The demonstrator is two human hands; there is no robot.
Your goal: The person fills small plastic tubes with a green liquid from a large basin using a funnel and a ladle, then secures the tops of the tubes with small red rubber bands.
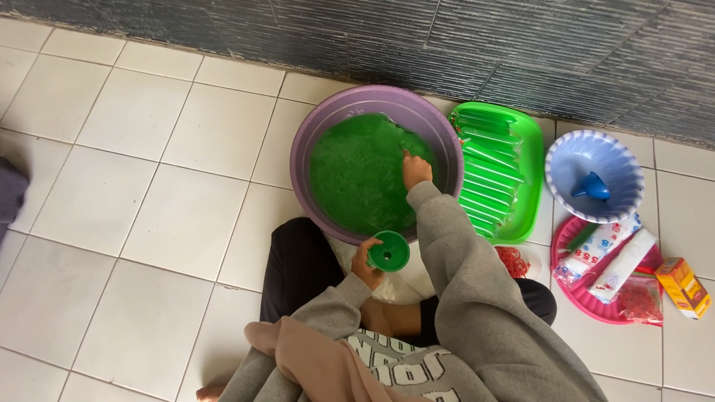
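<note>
I sit on a tiled floor in a grey sweatshirt. My left hand point(364, 262) holds a green funnel point(389, 251) just below the rim of a purple basin point(304, 141) filled with green liquid point(357, 179). My right hand point(415, 171) reaches into the basin at its right side, fingers closed on something at the liquid's surface that I cannot make out. A green tray point(533, 197) right of the basin carries a stack of long green filled tubes point(484, 179).
A pale blue bowl point(566, 149) with a blue funnel point(593, 186) stands at the right. Below it a pink plate point(560, 253) holds plastic packs and red rubber bands point(640, 299). More bands point(512, 260) and an orange box point(684, 287) lie on the floor. A dark wall runs behind.
</note>
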